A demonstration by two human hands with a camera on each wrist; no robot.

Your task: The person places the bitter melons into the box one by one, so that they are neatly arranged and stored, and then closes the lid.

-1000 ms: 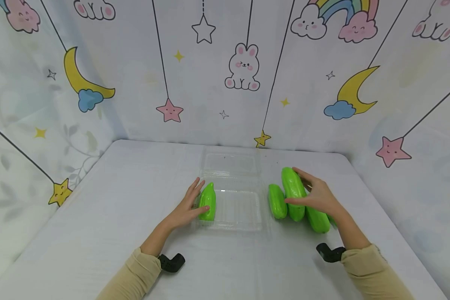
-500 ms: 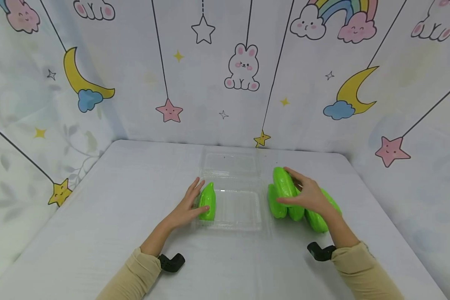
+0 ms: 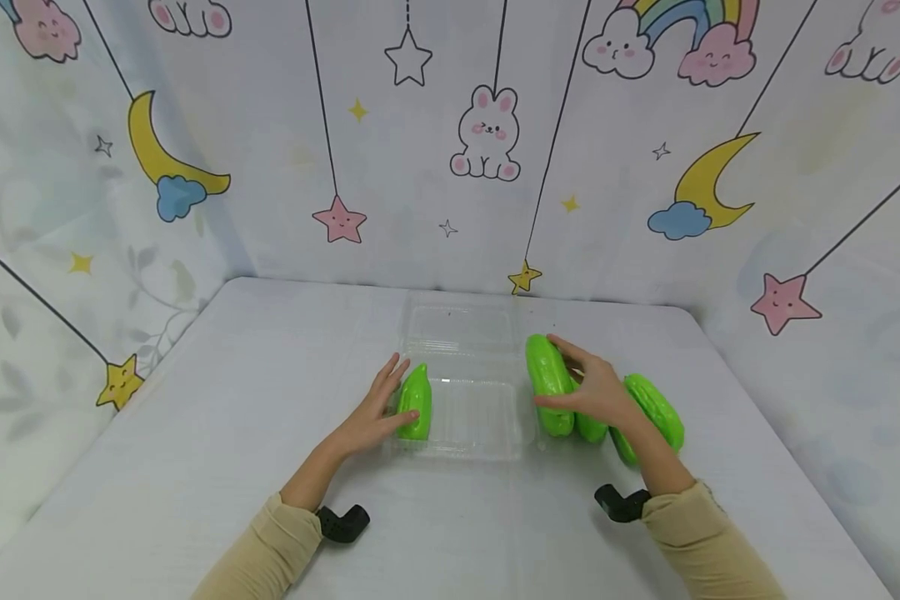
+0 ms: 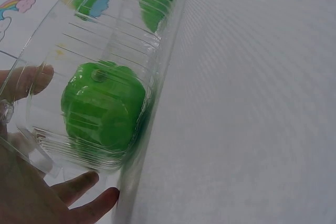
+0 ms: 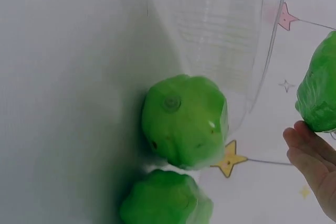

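Sleeves (image 3: 708, 546) of tan cloth come nearest in my head feed, a black wrist piece (image 3: 345, 523) showing beside each cuff. Past them, I see the left hand (image 3: 375, 417) with its fingers apart at the left side of a clear container (image 3: 476, 417); whether its thumb touches the green vegetable (image 3: 416, 400) lying inside, I cannot tell. Across from it, the right hand (image 3: 596, 392) is clamped on a held vegetable (image 3: 547, 375), thumb on the near side and fingers toward the far end. It hangs by the container's right edge, above the loose vegetables (image 3: 654, 408) grouped on the white table (image 3: 157, 433); my right wrist feed shows a gap beneath it. Farther off, the container's lid (image 3: 461, 327) lies open behind the base. Beyond the table's edge, my view ends at a cloth backdrop (image 3: 435, 167) printed with moons, stars, rabbits and clouds.
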